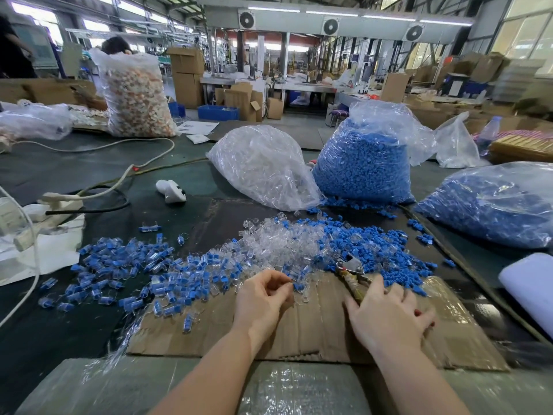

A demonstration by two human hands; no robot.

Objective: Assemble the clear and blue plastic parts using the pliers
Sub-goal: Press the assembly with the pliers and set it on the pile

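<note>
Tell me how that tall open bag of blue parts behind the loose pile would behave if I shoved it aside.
The bag of blue parts looks heavy: it stands packed full. Its thin crinkled film would probably give rather than slide as one piece. Blue pieces already lie spilled at its base, so a shove may well spill more.

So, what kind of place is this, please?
Most likely a factory assembly hall. Big bags of blue parts and clear parts stand on the workbench, stacked cartons fill the floor behind, and fans hang from an overhead duct.
</note>
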